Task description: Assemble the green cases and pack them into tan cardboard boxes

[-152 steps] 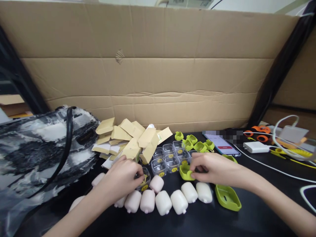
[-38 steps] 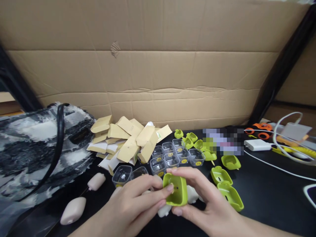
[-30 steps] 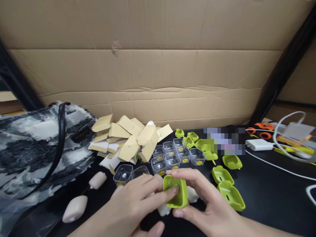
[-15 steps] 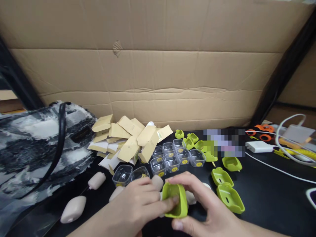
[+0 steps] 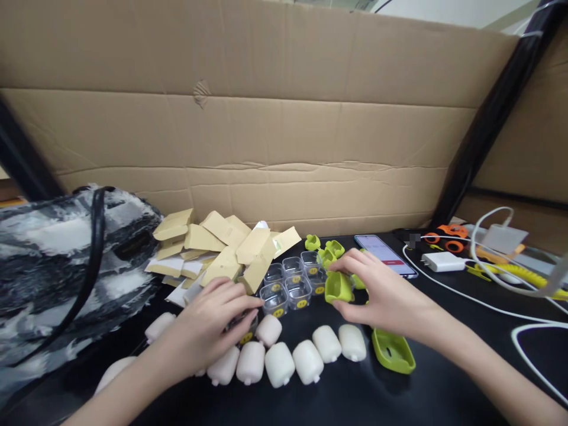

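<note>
My right hand (image 5: 385,295) pinches a lime-green plastic shell (image 5: 338,287) just above the black tabletop (image 5: 444,378), beside a cluster of small clear cups (image 5: 293,283). My left hand (image 5: 208,327) lies curled over a clear cup (image 5: 245,332) at the near left of that cluster, fingers closed on it. A row of several pale pink rounded pieces (image 5: 284,361) lies in front of both hands. Another green shell (image 5: 393,351) rests under my right wrist.
A pile of tan paper packets (image 5: 217,251) sits behind the cups. A black-and-white bag (image 5: 62,260) fills the left. More green shells (image 5: 322,248), a phone (image 5: 385,254), a white charger (image 5: 441,261) and cables (image 5: 497,236) lie at right. A cardboard wall (image 5: 266,130) backs the table.
My hands have parted. The right hand carried the green shell back toward the cups; the left hand let go of it and dropped onto a clear cup. The camera shifted slightly.
</note>
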Demonstrator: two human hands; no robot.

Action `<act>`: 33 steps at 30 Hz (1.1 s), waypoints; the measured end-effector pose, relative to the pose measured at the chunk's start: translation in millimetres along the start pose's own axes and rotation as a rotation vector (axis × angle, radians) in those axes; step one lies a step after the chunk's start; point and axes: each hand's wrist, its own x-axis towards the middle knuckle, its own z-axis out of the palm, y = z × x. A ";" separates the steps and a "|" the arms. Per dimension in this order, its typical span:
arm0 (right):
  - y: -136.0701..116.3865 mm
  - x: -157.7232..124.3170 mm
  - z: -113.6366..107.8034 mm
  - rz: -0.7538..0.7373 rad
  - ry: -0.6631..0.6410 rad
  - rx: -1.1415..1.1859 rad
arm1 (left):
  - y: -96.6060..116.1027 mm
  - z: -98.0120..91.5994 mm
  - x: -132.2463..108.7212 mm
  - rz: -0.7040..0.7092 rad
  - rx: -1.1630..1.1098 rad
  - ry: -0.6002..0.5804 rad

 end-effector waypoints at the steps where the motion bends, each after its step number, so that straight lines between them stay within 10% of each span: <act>1: 3.1 0.8 -0.5 0.011 -0.044 -0.028 | -4.6 -1.1 -1.4 -0.030 -0.002 -0.011; 16: 1.2 -14.2 -10.2 -0.001 -0.229 -0.048 | -12.3 -3.6 -0.7 -0.208 0.051 -0.184; 25: 6.1 -44.7 -17.7 0.306 -0.460 -0.180 | -10.2 5.9 3.5 -0.323 0.055 -0.253; 33: 20.2 -53.9 -3.3 0.166 -0.386 -0.137 | -7.4 1.9 4.9 -0.338 0.018 -0.300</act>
